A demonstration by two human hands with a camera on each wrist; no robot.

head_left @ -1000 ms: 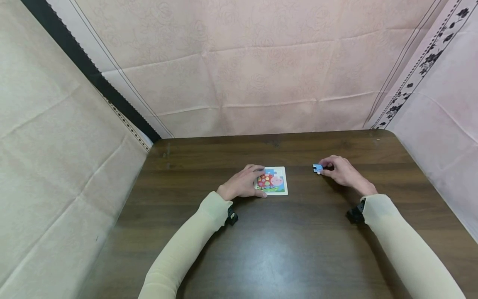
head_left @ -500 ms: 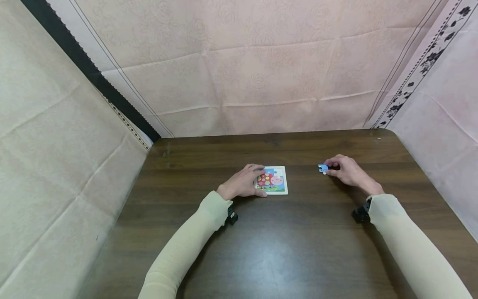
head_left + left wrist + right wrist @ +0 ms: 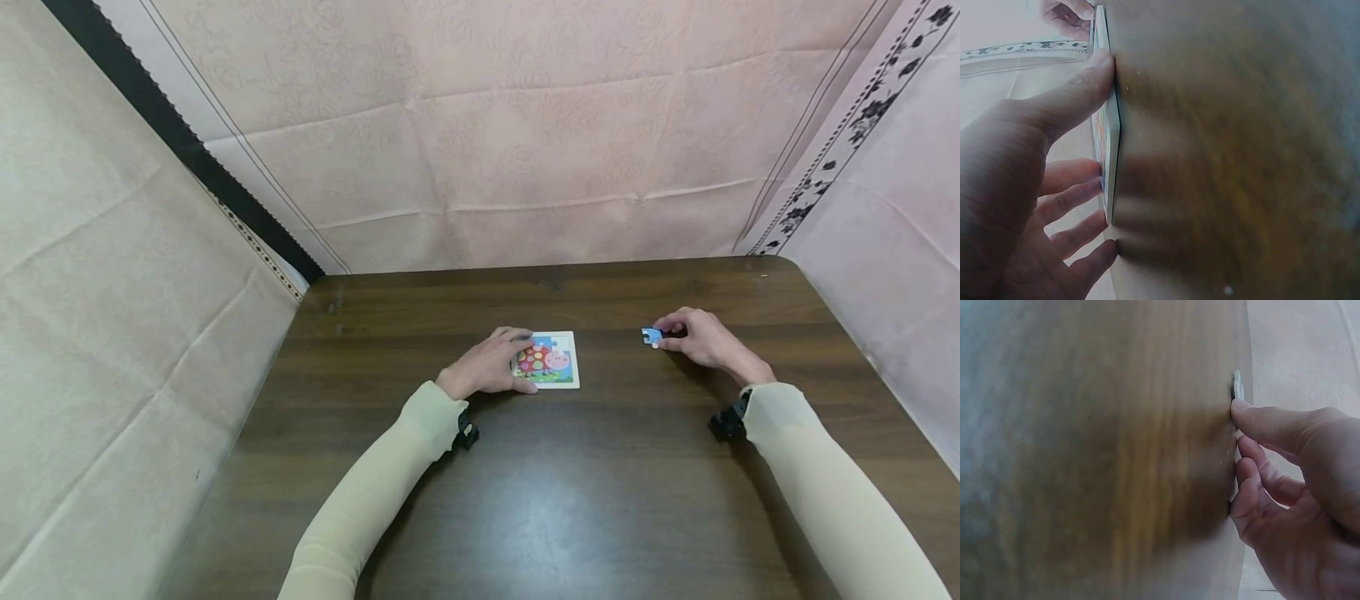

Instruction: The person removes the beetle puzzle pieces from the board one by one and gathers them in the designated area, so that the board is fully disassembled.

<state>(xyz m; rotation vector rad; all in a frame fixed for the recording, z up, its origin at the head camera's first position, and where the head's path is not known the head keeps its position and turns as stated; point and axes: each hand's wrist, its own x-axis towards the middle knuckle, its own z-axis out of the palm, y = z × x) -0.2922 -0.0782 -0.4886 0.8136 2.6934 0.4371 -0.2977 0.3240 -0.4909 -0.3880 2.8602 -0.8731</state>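
"What have you got in each grip?"

"With my left grip [image 3: 487, 365] I'm holding the flat, nearly square, white-rimmed puzzle board [image 3: 574, 362] with its bright cartoon print, thumb on the near edge, fingers round the left and far sides. In my right grip [image 3: 705, 340] I've a small, flat, blue jigsaw piece [image 3: 650, 336] with pale edges, pinched between thumb and fingertip."

"Where is that piece, exactly?"

"Well to the right of the board, low over the brown wood-grain tabletop [image 3: 420, 300]. I can't tell from my feeds whether it touches. What looks like a notch faces the board."

"How would you handle it from here?"

"I judge this as matching piece to board, so I'd use the left as an anchor: light pressure on the rim from both sides, none on the print, so nothing slides or pops loose. On the right I'd pinch just the outer edge, leaving the cut outline in sight."

"And the tricky part?"

"The board's far right corner looks pale, perhaps an unfilled slot, but it's too small for me to be sure. I'd line up the outline first, then lower the piece level. Forcing it corner-first could jam a tab or shove the board."
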